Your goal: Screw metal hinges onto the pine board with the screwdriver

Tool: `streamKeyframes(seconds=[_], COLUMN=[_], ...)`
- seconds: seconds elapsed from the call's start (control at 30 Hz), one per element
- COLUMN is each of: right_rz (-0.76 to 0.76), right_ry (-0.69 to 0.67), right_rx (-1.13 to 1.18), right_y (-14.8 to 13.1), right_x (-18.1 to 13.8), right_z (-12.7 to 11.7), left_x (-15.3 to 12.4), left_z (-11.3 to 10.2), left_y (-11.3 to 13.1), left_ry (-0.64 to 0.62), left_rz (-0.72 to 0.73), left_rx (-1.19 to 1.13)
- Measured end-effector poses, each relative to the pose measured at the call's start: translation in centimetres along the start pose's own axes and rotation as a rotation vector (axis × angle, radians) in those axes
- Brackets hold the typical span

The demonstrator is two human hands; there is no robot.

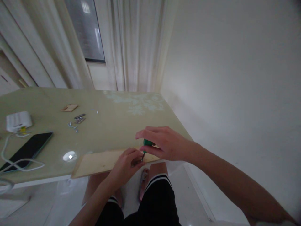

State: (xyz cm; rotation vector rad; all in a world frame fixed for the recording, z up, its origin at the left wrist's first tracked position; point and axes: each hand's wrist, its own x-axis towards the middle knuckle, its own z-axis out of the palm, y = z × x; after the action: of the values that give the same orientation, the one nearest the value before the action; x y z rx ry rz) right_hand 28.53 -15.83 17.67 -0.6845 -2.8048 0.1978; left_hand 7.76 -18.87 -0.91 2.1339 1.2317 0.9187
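My right hand is wrapped round the green handle of a small screwdriver, whose tip points down at a light wooden board. The board lies along the near edge of the greenish table and sticks out a little over it. My left hand rests on the board's right part, fingers pinched on a small metal piece right under the screwdriver tip. What the piece is I cannot make out.
Further left on the table lie a dark phone, a white charger box with a white cable, a small wooden piece, and several small metal fittings and screws. Curtains and a white wall stand behind.
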Motion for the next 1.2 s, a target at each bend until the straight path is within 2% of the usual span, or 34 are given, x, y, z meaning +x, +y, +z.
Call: streamKeyframes(seconds=[0.1, 0.27, 0.37, 0.47, 0.57, 0.67, 0.77, 0.83, 0.93, 1.0, 1.13, 1.2], right_rz=[0.019, -0.037, 0.062, 0.192, 0.066, -0.047, 0.092, 0.134, -0.026, -0.07, 0.222, 0.2], right_ry=[-0.127, -0.313, -0.424, -0.408, -0.379, -0.43, -0.451, -0.46, -0.526, -0.554, -0.514, -0.537], right_rx=[-0.211, -0.188, -0.285, -0.387, -0.391, -0.432, -0.512, -0.457, -0.355, -0.395, -0.528, -0.491], right_y=[-0.2, -1.3, -1.7, -1.9, -1.7, -1.7, -1.6, -1.5, -1.3, -1.4, -2.2, -2.5], right_x=[0.7, 2.0, 2.8, 3.2, 3.3, 3.5, 3.7, 3.8, 4.0, 4.1, 4.3, 4.2], right_z=[-0.9, -3.3, -3.5, -3.3, -3.6, -3.8, -3.8, -3.9, -4.2, -4.3, -4.0, -3.9], left_x=[-0.2, -0.2, -0.2, 0.0, 0.2, 0.4, 0.4, 0.4, 0.4, 0.4, 0.4, 0.4], left_z=[0.1, 0.3, 0.4, 0.6, 0.5, 0.4, 0.4, 0.4, 0.5, 0.6, 0.7, 0.7], left_y=[-0.1, -0.4, -0.6, -0.6, -0.4, -0.2, 0.1, 0.2, 0.3, 0.4, 0.4, 0.4], left_ry=[0.007, -0.001, 0.019, 0.038, 0.018, 0.01, 0.02, 0.023, 0.027, 0.03, 0.042, 0.05], left_rz=[0.047, 0.098, 0.117, 0.138, 0.13, 0.102, 0.085, 0.077, 0.07, 0.069, 0.053, 0.057], left_rx=[0.093, 0.156, 0.19, 0.192, 0.177, 0.159, 0.125, 0.11, 0.114, 0.112, 0.094, 0.092])
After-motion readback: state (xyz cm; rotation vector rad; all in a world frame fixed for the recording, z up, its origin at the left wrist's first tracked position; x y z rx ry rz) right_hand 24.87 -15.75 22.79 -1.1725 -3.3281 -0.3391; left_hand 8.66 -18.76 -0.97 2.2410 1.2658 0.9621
